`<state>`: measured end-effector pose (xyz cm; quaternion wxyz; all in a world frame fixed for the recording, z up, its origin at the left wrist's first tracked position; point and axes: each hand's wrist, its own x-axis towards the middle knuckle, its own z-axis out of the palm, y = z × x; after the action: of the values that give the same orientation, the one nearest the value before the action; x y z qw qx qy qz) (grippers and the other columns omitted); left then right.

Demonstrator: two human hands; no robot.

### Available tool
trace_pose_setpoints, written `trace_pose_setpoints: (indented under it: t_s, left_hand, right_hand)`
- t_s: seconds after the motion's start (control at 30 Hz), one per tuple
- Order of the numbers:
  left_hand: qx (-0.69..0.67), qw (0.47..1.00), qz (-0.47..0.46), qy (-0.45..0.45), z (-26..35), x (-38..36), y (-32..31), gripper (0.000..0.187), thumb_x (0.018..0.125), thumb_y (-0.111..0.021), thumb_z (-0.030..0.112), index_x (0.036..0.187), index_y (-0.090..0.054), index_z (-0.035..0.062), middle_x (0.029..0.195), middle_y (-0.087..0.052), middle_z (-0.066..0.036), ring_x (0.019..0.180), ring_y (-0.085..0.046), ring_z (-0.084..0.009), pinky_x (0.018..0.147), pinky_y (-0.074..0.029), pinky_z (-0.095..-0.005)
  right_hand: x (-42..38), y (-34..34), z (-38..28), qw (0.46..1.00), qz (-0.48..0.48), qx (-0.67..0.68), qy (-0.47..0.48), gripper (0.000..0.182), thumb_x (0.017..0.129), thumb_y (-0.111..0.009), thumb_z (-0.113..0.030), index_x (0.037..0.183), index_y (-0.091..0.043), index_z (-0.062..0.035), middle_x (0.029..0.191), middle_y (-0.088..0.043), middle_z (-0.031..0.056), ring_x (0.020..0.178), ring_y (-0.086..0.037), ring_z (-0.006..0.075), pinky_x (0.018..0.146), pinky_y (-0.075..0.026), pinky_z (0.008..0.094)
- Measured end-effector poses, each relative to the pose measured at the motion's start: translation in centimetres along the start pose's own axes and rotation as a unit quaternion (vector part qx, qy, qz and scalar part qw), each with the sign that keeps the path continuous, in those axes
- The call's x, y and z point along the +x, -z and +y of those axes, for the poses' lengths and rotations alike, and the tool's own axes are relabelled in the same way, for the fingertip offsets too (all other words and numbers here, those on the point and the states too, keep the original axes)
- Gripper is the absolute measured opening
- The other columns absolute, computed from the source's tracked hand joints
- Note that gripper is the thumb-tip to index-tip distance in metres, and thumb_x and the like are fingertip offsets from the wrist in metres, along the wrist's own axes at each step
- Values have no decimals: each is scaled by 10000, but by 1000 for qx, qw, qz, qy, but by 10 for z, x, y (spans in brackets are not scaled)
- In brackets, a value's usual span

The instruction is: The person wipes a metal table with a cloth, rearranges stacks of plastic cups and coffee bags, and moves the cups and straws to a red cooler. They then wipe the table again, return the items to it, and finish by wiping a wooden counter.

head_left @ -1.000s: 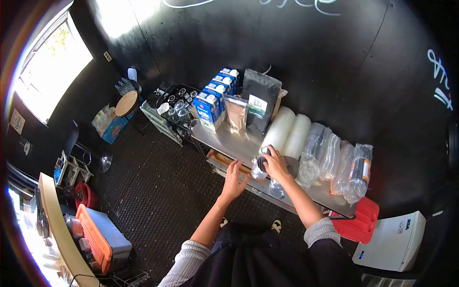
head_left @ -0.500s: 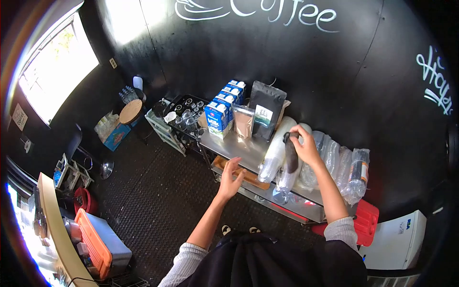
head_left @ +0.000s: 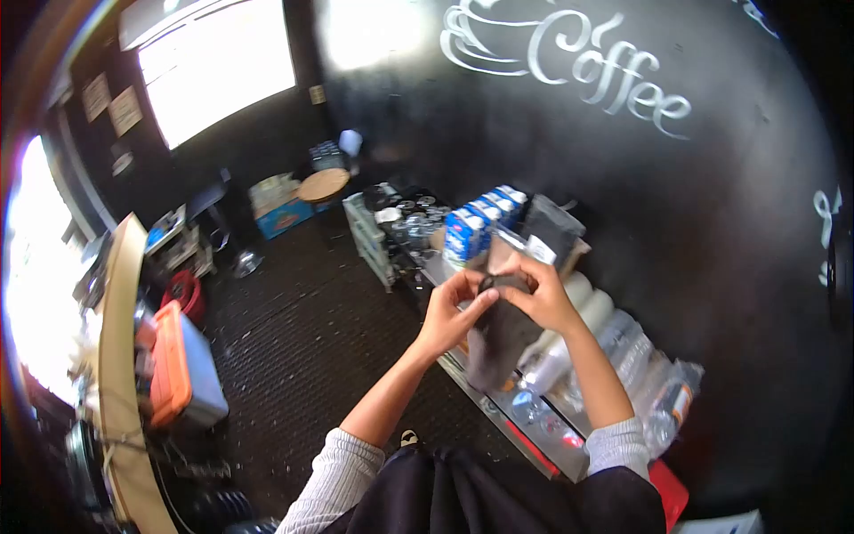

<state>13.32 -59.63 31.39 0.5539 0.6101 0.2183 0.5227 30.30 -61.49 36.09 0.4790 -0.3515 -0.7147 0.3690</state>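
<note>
Both your hands pinch a dark sleeve's top.

Your left hand (head_left: 452, 313) and right hand (head_left: 540, 298) grip the sleeve (head_left: 498, 343), hanging before the shelf (head_left: 520, 418); cup stacks (head_left: 569, 343) just behind, milk cartons (head_left: 471, 227) and a black bag (head_left: 551, 233) farther.

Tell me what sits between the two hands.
In the head view, the top of a dark sleeve of lids sits between left hand and right hand, both gripping it.
</note>
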Motion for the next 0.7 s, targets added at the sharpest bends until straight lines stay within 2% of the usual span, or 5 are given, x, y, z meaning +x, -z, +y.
trace_pose_setpoints:
  t_s: [0.17, 0.4, 0.5, 0.63, 0.7]
  left_hand:
    - [62, 997, 45, 14, 6, -66, 49, 114, 910, -545, 132, 944, -522, 26, 844, -512, 37, 739, -446, -23, 652, -384, -184]
    - [130, 947, 293, -4, 33, -140, 89, 144, 953, -440, 155, 1001, -468, 22, 871, -498, 7, 809, -459, -41, 737, -385, -198]
    - [188, 901, 390, -23, 40, -163, 122, 117, 944, -455, 151, 946, -463, 35, 762, -383, 49, 695, -358, -31, 620, -328, -190]
    - [279, 859, 430, -22, 40, -200, 174, 102, 935, -470, 134, 954, -463, 34, 750, -366, 54, 673, -337, -34, 581, -307, -199]
    - [246, 847, 471, -13, 50, -216, 206, 111, 942, -454, 146, 950, -465, 35, 741, -381, 65, 658, -341, -27, 569, -300, -187]
  right_hand:
    - [17, -57, 33, 984, -143, 108, 12, 123, 802, -665, -81, 885, -581, -48, 748, -561, -45, 671, -485, 9, 589, -391, 186]
    - [43, -149, 42, 941, -316, 123, -13, 207, 755, -711, -96, 928, -615, -35, 766, -579, -41, 688, -496, 21, 595, -398, 192]
    - [61, -189, 50, 938, -335, 82, 43, 228, 714, -727, -110, 890, -617, -16, 717, -568, -11, 649, -480, 42, 591, -413, 230]
    - [89, -252, 46, 938, -308, 13, 160, 204, 663, -739, -107, 795, -603, -32, 765, -528, 44, 717, -537, 186, 671, -437, 298]
    - [103, -288, 37, 929, -219, -90, 283, 207, 660, -746, -125, 770, -592, -40, 776, -533, 42, 742, -536, 215, 705, -437, 317]
